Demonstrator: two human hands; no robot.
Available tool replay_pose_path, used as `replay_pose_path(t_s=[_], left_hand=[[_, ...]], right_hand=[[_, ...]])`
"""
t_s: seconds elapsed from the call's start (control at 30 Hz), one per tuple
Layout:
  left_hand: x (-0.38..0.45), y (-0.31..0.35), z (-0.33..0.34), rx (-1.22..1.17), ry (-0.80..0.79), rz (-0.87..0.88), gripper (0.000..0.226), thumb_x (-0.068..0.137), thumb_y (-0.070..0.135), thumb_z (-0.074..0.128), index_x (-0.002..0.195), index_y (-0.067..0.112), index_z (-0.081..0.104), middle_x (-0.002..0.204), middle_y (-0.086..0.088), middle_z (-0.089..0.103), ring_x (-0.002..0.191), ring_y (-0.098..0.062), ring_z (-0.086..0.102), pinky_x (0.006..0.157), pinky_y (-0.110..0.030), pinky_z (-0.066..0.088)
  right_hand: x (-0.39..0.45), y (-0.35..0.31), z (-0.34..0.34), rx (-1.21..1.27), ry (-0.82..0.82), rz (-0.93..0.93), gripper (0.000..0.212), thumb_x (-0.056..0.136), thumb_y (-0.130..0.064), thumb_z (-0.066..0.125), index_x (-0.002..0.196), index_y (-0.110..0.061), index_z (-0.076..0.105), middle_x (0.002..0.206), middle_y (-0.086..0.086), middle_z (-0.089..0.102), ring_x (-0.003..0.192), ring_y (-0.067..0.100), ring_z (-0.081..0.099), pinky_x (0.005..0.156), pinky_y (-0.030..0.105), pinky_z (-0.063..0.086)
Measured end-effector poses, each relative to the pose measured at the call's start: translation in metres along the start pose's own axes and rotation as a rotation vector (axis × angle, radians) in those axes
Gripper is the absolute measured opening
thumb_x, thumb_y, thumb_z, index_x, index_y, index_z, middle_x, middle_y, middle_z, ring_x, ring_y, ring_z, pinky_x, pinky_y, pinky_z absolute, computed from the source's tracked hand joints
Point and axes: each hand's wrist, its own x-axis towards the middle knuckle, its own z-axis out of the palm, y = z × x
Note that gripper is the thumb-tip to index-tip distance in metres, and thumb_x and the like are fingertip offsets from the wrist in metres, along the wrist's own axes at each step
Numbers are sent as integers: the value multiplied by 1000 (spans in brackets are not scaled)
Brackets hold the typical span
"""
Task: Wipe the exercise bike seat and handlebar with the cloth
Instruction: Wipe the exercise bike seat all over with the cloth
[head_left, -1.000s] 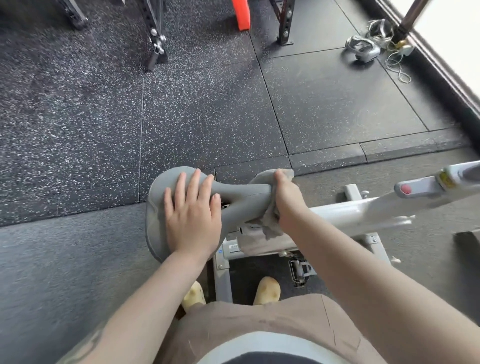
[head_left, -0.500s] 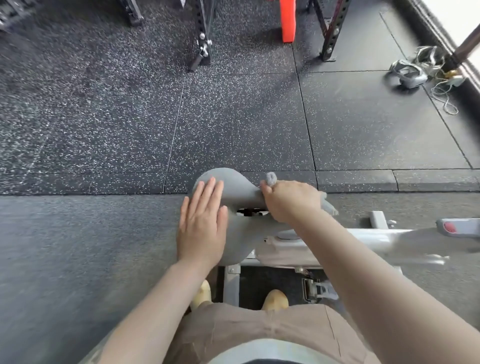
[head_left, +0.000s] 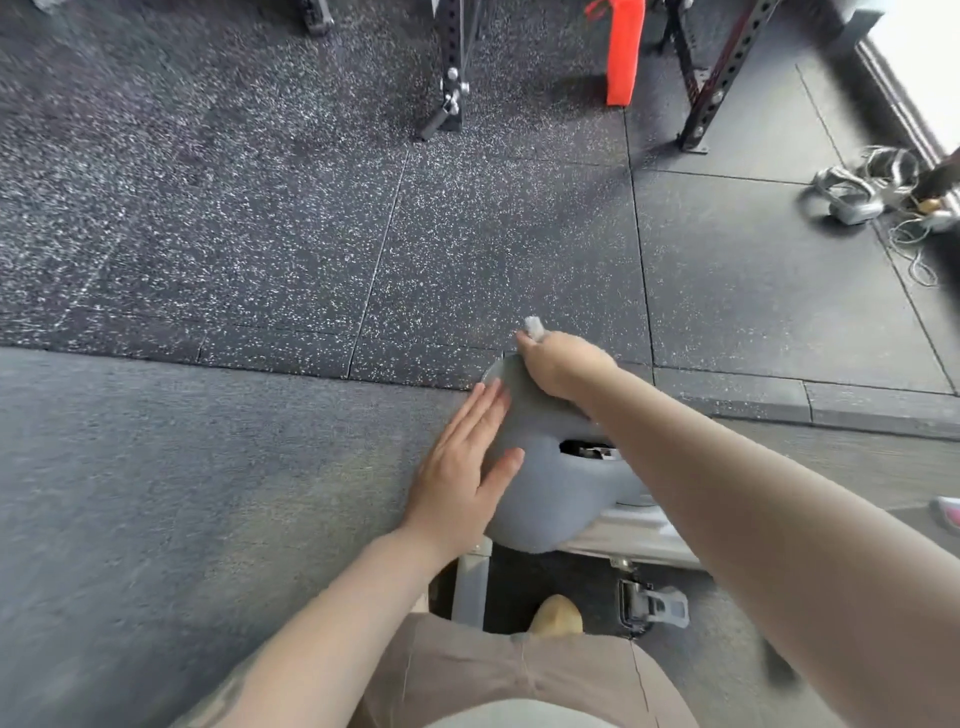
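Observation:
The grey bike seat (head_left: 550, 483) sits at the middle of the view on a white frame (head_left: 639, 540). My left hand (head_left: 467, 473) lies flat with straight fingers against the seat's left edge. My right hand (head_left: 563, 366) is curled over the far wide end of the seat, gripping the grey cloth (head_left: 533, 327), of which only a small tip shows above the knuckles. My right forearm crosses over the seat's right side and hides the frame behind it. The handlebar is out of view.
Speckled black rubber floor tiles (head_left: 467, 234) lie beyond the bike. Rack uprights (head_left: 449, 67) and an orange pad (head_left: 623, 52) stand at the back. White cables and a headset (head_left: 852, 192) lie at right. A pedal (head_left: 654, 605) and my shoe (head_left: 556, 616) show below the seat.
My right hand has carried the cloth from the seat's narrow nose across to its wide far end. My left hand slid from the top of the seat to its left edge.

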Motion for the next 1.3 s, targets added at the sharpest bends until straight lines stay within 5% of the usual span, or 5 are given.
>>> replay_pose_path(t_s=[0.17, 0.3, 0.47, 0.7, 1.3], left_hand=[[2, -14, -19, -362, 117, -188, 39, 85, 7, 62, 123, 14, 57, 130, -4, 56, 123, -15, 51, 106, -38, 40], [10, -28, -40, -498, 97, -292, 33, 83, -9, 52, 92, 21, 61, 99, 2, 69, 100, -8, 64, 92, -35, 52], [36, -30, -53, -757, 85, -420, 10, 96, 14, 45, 99, 18, 53, 102, 0, 62, 90, -14, 67, 79, -41, 56], [57, -47, -58, -345, -311, -266, 39, 100, 38, 30, 128, 24, 53, 132, 7, 52, 120, -6, 45, 97, -20, 29], [45, -10, -9, -71, -295, 59, 55, 98, 36, 35, 150, 25, 16, 159, 4, -10, 143, -12, -19, 115, -34, -9]], right_hand=[[-41, -33, 37, -55, 429, -436, 46, 98, -45, 28, 102, -20, 67, 115, -2, 66, 117, 21, 50, 102, 33, 25], [-65, 5, 25, -109, 300, -735, 42, 98, -47, 27, 122, -34, 58, 137, -17, 50, 136, 9, 31, 113, 28, 16], [-41, -43, 30, -152, 383, -172, 39, 99, -44, 28, 109, -27, 61, 121, -5, 60, 123, 24, 44, 106, 39, 26], [-117, -20, 79, -278, 329, -563, 33, 96, -45, 40, 116, -31, 61, 135, -15, 53, 139, 13, 33, 115, 36, 22], [-146, -40, 162, 157, 906, -32, 43, 93, -32, 43, 135, -28, 48, 145, -12, 37, 142, 15, 25, 116, 40, 19]])
